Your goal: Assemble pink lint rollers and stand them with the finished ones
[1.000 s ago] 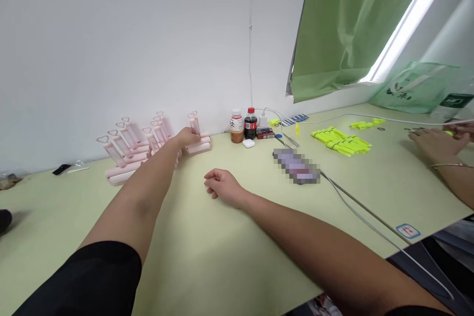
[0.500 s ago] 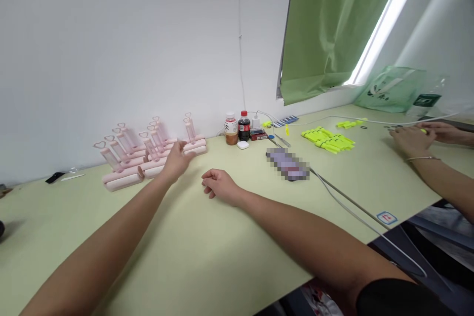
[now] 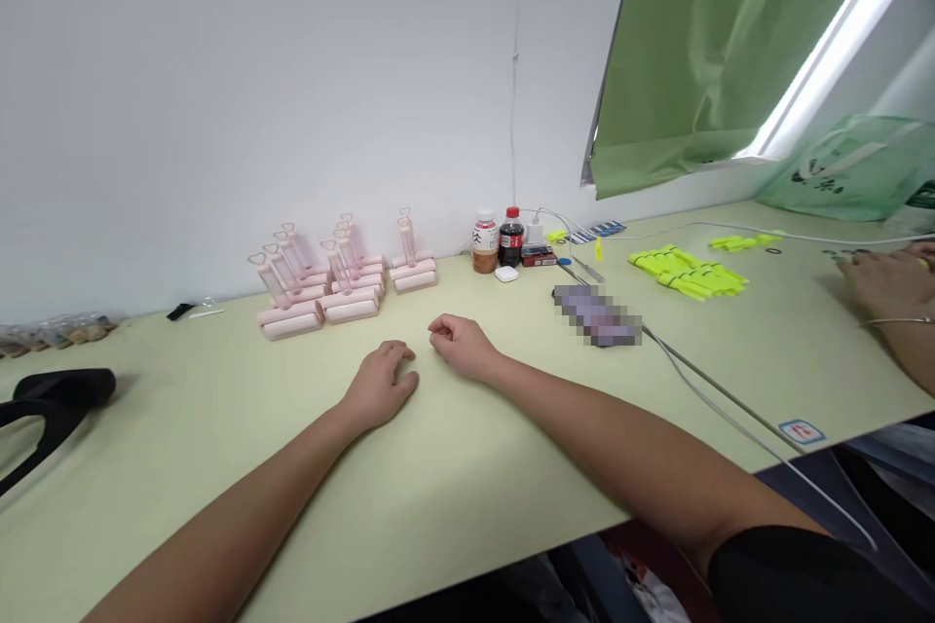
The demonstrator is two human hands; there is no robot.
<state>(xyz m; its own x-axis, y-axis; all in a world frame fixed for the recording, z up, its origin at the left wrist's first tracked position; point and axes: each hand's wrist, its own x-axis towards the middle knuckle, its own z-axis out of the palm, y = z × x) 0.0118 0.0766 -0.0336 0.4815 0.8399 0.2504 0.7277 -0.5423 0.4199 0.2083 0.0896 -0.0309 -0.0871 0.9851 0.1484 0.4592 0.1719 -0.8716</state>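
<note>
My left hand (image 3: pixel 380 384) rests on the pale green table (image 3: pixel 351 506), thumb and fingers apart, with nothing between them. Just right of it lies my right hand (image 3: pixel 462 347), its fingers curled together; whether anything small is inside is hidden. Beyond my left hand, near the wall, stand several pink items with clear tubes and heart-shaped loops (image 3: pixel 351 307), in rows. One such pink item (image 3: pixel 413 274) sits at the right end of the group. A blurred-out flat object (image 3: pixel 597 315) lies to the right of my right hand.
Two bottles, one brown (image 3: pixel 484 243) and one dark with a red cap (image 3: pixel 510 238), stand by the wall. Bright yellow pieces (image 3: pixel 688 273) lie at right, near another person's hand (image 3: pixel 887 284). A white cable (image 3: pixel 720 419) crosses the table; a black object (image 3: pixel 62 409) sits at left.
My left hand has come back from beside the rightmost pink item to the table near my right hand. The view has turned left, showing the black object.
</note>
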